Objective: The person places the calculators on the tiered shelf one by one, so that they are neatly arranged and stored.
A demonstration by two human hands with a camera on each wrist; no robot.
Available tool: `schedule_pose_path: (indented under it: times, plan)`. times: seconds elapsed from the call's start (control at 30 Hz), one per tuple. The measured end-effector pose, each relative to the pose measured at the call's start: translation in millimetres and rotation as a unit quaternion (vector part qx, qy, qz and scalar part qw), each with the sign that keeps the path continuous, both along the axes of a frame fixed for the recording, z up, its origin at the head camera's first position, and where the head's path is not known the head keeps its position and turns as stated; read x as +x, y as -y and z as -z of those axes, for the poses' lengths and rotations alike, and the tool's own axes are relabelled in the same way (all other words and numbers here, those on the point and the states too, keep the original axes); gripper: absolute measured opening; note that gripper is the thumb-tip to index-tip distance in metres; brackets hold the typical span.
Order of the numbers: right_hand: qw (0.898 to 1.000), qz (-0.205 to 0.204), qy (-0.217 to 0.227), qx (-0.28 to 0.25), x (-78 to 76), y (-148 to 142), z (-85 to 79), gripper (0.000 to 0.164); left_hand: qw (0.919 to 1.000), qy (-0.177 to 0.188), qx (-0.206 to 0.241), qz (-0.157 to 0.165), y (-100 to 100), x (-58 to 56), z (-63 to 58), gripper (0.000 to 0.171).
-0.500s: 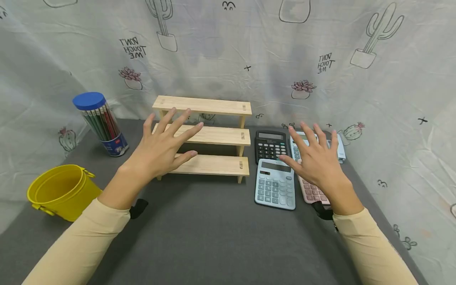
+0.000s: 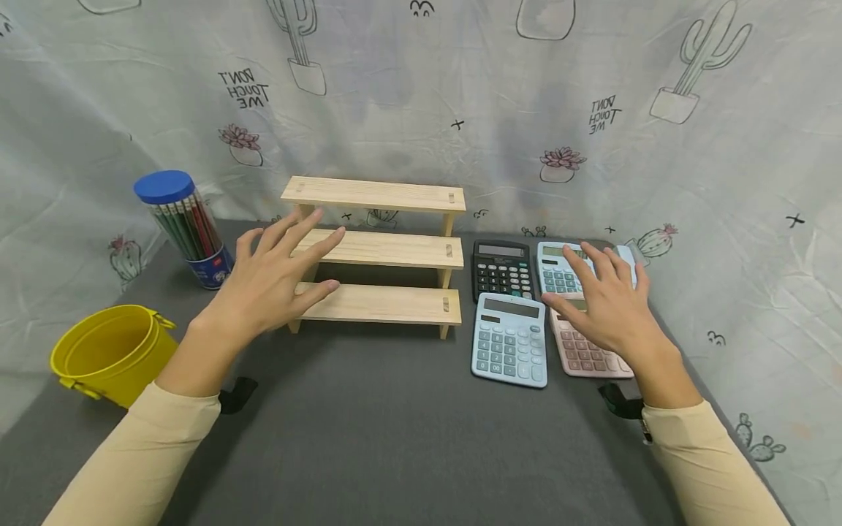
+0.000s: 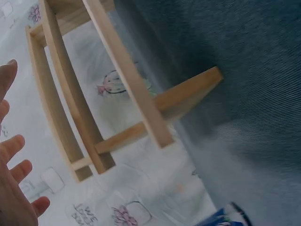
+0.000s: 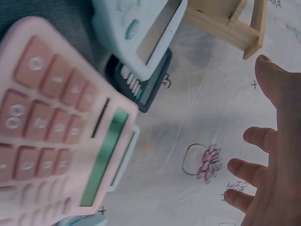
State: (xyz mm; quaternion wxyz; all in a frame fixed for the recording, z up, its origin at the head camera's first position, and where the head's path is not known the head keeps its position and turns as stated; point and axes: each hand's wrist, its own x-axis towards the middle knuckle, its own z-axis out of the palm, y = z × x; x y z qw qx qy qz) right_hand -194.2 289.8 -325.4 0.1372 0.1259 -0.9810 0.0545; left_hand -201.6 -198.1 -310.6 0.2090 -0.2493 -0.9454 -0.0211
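My left hand [image 2: 259, 281], fingers spread, is held in front of the left end of a three-tier wooden shelf [image 2: 388, 302] and grips nothing. In the left wrist view the shelf [image 3: 80, 103] appears tilted, with fingertips at the left edge. My right hand [image 2: 608, 307], also spread and holding nothing, hovers over a pink calculator [image 2: 585, 354]. That calculator [image 4: 51, 117] fills the left of the right wrist view. Beside it lie a light blue calculator [image 2: 509, 351] and a black calculator [image 2: 501, 269]. Another light blue calculator [image 2: 559, 274] lies behind the pink one, partly covered by my fingers.
At the far left stands a blue-lidded tub of pencils [image 2: 187, 226], leaning in view. A yellow bucket [image 2: 118, 354] sits nearer on the grey table [image 2: 395, 438]. A patterned white curtain [image 2: 421, 109] rises behind the table and along the sides.
My left hand has moved left and slightly down, off part of the shelf. My right hand has shifted right and a little lower, uncovering more of the calculators.
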Motion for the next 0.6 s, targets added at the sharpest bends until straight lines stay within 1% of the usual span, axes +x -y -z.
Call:
schedule_pose_path:
  times: [0.1,0.3,0.47,0.6]
  plan:
    - [1.000,0.002,0.012,-0.019,1.8,-6,4.5,0.080,0.9998,0.007,0.017,0.000,6,3.0,4.2,0.073]
    - [0.998,0.009,0.044,-0.047,9.7,-23,16.2,0.083,0.9986,0.021,0.048,-0.003,13,8.3,12.8,0.071]
    - [0.996,0.023,0.060,-0.060,16.6,-36,24.7,0.086,0.9973,0.046,0.056,-0.008,18,9.8,20.0,0.068]
    - [0.993,0.029,0.084,-0.074,17.6,-42,31.6,0.086,0.9962,0.061,0.060,-0.017,24,10.7,24.3,0.066]
